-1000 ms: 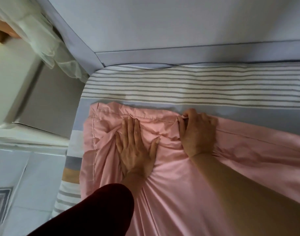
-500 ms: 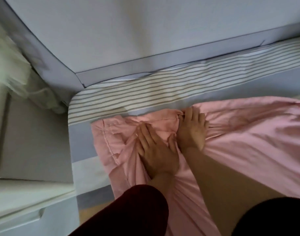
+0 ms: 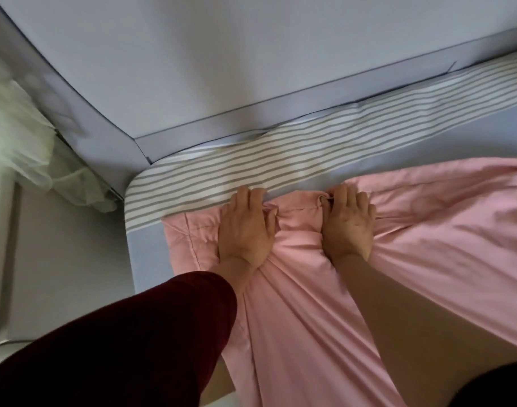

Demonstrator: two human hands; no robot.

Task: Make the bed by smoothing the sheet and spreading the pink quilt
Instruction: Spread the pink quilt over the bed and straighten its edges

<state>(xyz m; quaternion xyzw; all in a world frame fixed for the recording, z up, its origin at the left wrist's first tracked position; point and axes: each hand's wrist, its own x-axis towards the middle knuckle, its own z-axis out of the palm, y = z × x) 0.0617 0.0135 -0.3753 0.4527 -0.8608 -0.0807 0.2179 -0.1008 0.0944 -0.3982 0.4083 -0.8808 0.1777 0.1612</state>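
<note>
Grey padded headboard (image 3: 192, 69) (dim light).

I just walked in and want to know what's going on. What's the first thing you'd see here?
A big pink quilt lies bunched and wrinkled on the bed, with the left hand and right hand gripping its top edge side by side. Just beyond the hands, a striped sheet runs along the grey headboard.

The quilt (image 3: 412, 245) is plain pink. The sheet (image 3: 280, 160) has grey and white stripes, with a pale blue band. The left sleeve (image 3: 128, 342) is dark red.
</note>
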